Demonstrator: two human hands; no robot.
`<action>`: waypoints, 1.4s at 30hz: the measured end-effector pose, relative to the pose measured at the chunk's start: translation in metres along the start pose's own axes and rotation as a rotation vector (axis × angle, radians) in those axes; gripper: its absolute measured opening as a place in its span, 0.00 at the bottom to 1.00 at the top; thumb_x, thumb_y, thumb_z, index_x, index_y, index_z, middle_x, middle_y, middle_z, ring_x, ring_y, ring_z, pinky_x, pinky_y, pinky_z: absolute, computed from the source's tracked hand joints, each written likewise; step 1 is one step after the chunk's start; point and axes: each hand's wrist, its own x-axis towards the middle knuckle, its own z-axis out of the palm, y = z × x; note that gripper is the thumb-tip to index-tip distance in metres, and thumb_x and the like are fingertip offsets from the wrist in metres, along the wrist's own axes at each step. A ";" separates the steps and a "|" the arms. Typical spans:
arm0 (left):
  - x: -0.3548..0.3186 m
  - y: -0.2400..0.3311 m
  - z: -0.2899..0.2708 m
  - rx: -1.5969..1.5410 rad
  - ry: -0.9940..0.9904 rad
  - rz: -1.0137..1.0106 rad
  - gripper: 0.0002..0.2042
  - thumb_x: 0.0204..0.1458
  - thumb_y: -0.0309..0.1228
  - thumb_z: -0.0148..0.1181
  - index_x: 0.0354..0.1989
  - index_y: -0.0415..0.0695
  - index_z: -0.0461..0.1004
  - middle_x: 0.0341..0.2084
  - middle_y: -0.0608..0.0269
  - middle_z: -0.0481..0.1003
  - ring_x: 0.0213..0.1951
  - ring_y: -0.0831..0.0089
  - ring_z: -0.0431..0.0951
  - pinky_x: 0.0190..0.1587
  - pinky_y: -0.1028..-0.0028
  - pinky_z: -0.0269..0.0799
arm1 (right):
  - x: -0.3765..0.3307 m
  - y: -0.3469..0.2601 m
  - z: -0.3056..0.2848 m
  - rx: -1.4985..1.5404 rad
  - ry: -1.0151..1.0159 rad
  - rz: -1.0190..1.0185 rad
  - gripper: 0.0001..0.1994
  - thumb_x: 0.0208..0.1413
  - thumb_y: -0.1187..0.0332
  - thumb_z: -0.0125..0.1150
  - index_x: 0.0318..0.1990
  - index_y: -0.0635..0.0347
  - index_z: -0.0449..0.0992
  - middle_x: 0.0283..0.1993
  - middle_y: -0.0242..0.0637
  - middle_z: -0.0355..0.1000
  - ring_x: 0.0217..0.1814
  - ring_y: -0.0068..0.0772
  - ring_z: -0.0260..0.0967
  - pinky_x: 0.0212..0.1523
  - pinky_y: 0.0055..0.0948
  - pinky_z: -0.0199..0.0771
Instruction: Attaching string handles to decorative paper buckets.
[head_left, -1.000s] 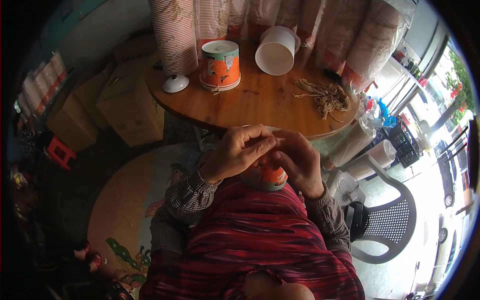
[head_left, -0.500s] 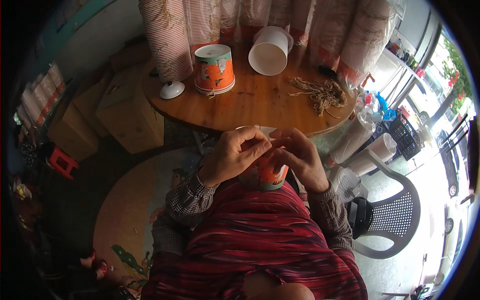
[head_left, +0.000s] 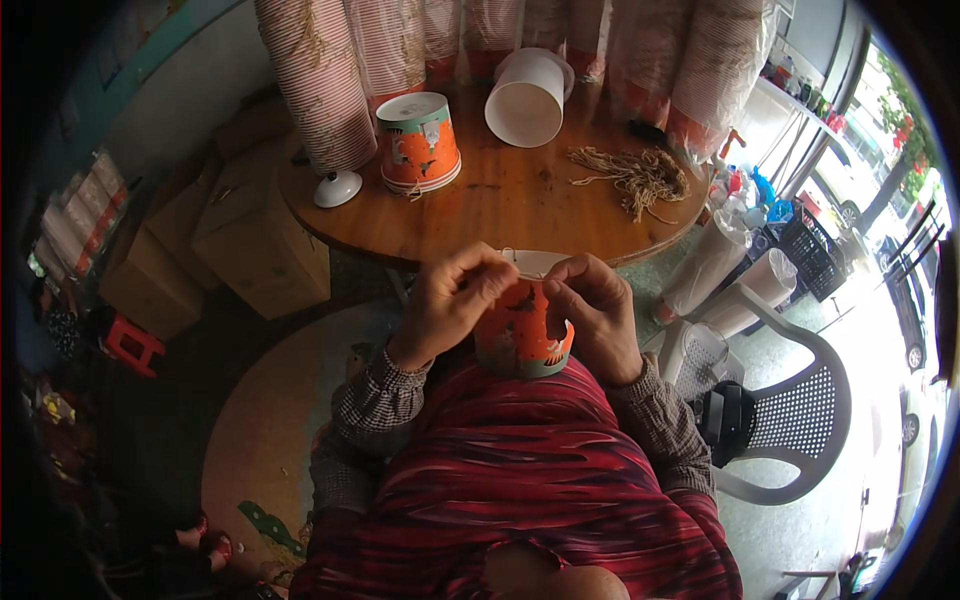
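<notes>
An orange paper bucket [head_left: 522, 325] with a green band at its base stands on my lap, its white open mouth toward the table. My left hand [head_left: 452, 308] is at the left of its rim, thumb and forefinger pinched together. On the other side, my right hand [head_left: 598, 318] pinches close to the rim. A thin pale string [head_left: 531, 277] runs between the two pinches across the front of the rim, and a small loop of it pokes up at the far edge. The exact ends in my fingertips are too small to see.
A wooden table [head_left: 500, 215] carries upside-down orange buckets [head_left: 418, 160], a white tub [head_left: 527, 110] on its side, a bundle of string [head_left: 640, 180], a white knobbed lid [head_left: 338, 189] and tall plastic-wrapped bucket stacks [head_left: 320, 90]. Cardboard boxes [head_left: 265, 235] stand left; a grey chair [head_left: 800, 430] right.
My hands have drawn apart from their meeting point above the bucket, left hand leftward. More of the bucket's front and the string across it now show. The view has shifted slightly.
</notes>
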 end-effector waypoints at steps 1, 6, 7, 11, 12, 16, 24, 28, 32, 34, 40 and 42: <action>0.000 -0.001 -0.001 -0.031 0.051 0.011 0.09 0.59 0.32 0.56 0.31 0.39 0.73 0.23 0.72 0.72 0.23 0.87 0.67 0.27 0.84 0.63 | 0.000 0.000 -0.001 0.025 0.007 -0.013 0.04 0.59 0.74 0.57 0.35 0.64 0.70 0.24 0.30 0.69 0.21 0.17 0.66 0.22 0.17 0.67; 0.004 -0.001 -0.006 0.016 0.062 -0.029 0.20 0.63 0.44 0.47 0.29 0.38 0.73 0.21 0.70 0.71 0.22 0.85 0.67 0.27 0.83 0.63 | -0.002 0.001 -0.003 0.036 -0.001 -0.037 0.04 0.59 0.74 0.57 0.35 0.64 0.70 0.25 0.30 0.70 0.21 0.17 0.67 0.22 0.16 0.67; 0.004 -0.001 -0.004 0.017 0.061 -0.029 0.20 0.63 0.44 0.47 0.29 0.38 0.73 0.21 0.70 0.71 0.22 0.85 0.67 0.27 0.83 0.63 | -0.002 0.001 -0.003 0.037 -0.002 -0.037 0.04 0.59 0.74 0.57 0.35 0.64 0.70 0.25 0.30 0.70 0.21 0.17 0.67 0.22 0.16 0.67; 0.000 -0.006 0.002 0.028 -0.079 -0.116 0.24 0.64 0.46 0.41 0.32 0.36 0.75 0.21 0.67 0.71 0.25 0.83 0.67 0.29 0.81 0.63 | -0.002 0.000 -0.003 0.051 -0.007 -0.033 0.04 0.59 0.74 0.57 0.35 0.64 0.70 0.25 0.30 0.70 0.22 0.16 0.67 0.23 0.16 0.67; -0.001 -0.005 0.003 -0.007 -0.141 -0.126 0.23 0.64 0.45 0.43 0.32 0.36 0.75 0.20 0.67 0.71 0.24 0.83 0.67 0.29 0.81 0.63 | -0.002 0.001 -0.003 0.039 -0.012 -0.038 0.04 0.59 0.74 0.57 0.35 0.64 0.70 0.25 0.29 0.70 0.22 0.16 0.66 0.23 0.16 0.67; -0.003 0.002 0.012 0.092 -0.066 -0.068 0.15 0.62 0.35 0.50 0.29 0.36 0.73 0.19 0.68 0.71 0.23 0.83 0.67 0.28 0.79 0.64 | -0.002 0.004 -0.006 0.001 -0.014 -0.038 0.04 0.59 0.74 0.57 0.36 0.63 0.70 0.26 0.27 0.70 0.23 0.13 0.64 0.23 0.14 0.65; -0.004 0.009 0.020 0.452 0.102 0.228 0.05 0.56 0.26 0.55 0.31 0.38 0.70 0.24 0.54 0.72 0.27 0.59 0.74 0.30 0.68 0.68 | -0.001 0.008 -0.004 -0.012 -0.036 -0.065 0.05 0.57 0.76 0.59 0.39 0.64 0.71 0.29 0.28 0.73 0.29 0.11 0.67 0.30 0.13 0.67; -0.004 0.009 0.020 0.462 0.085 0.272 0.03 0.55 0.24 0.56 0.32 0.38 0.69 0.26 0.55 0.72 0.29 0.61 0.74 0.32 0.68 0.69 | -0.001 0.010 -0.006 -0.010 -0.037 -0.089 0.06 0.56 0.78 0.60 0.40 0.65 0.73 0.33 0.29 0.74 0.37 0.15 0.70 0.39 0.16 0.71; -0.004 0.007 0.022 0.429 0.078 0.285 0.03 0.55 0.23 0.57 0.33 0.38 0.69 0.26 0.56 0.72 0.31 0.63 0.74 0.33 0.69 0.70 | 0.000 0.012 -0.006 0.017 -0.042 -0.095 0.06 0.56 0.77 0.61 0.40 0.66 0.74 0.34 0.31 0.75 0.39 0.16 0.71 0.41 0.17 0.72; -0.004 0.008 0.022 0.423 0.073 0.270 0.03 0.55 0.24 0.56 0.33 0.38 0.69 0.26 0.56 0.72 0.30 0.63 0.74 0.34 0.70 0.70 | -0.001 0.015 -0.008 -0.065 -0.034 -0.097 0.06 0.56 0.77 0.61 0.40 0.66 0.74 0.35 0.33 0.76 0.39 0.18 0.72 0.42 0.18 0.73; -0.006 0.001 0.019 0.286 0.082 0.114 0.10 0.61 0.32 0.50 0.34 0.37 0.70 0.23 0.55 0.72 0.26 0.68 0.74 0.31 0.72 0.69 | -0.004 0.008 -0.005 -0.109 -0.014 -0.153 0.05 0.56 0.76 0.60 0.40 0.67 0.76 0.34 0.34 0.78 0.38 0.19 0.74 0.41 0.19 0.74; -0.006 -0.003 0.016 0.227 0.066 0.080 0.14 0.63 0.36 0.48 0.33 0.37 0.72 0.22 0.55 0.73 0.25 0.70 0.74 0.30 0.72 0.68 | -0.004 0.012 -0.007 -0.123 -0.009 -0.166 0.06 0.55 0.76 0.61 0.40 0.66 0.76 0.34 0.34 0.78 0.38 0.19 0.73 0.41 0.20 0.74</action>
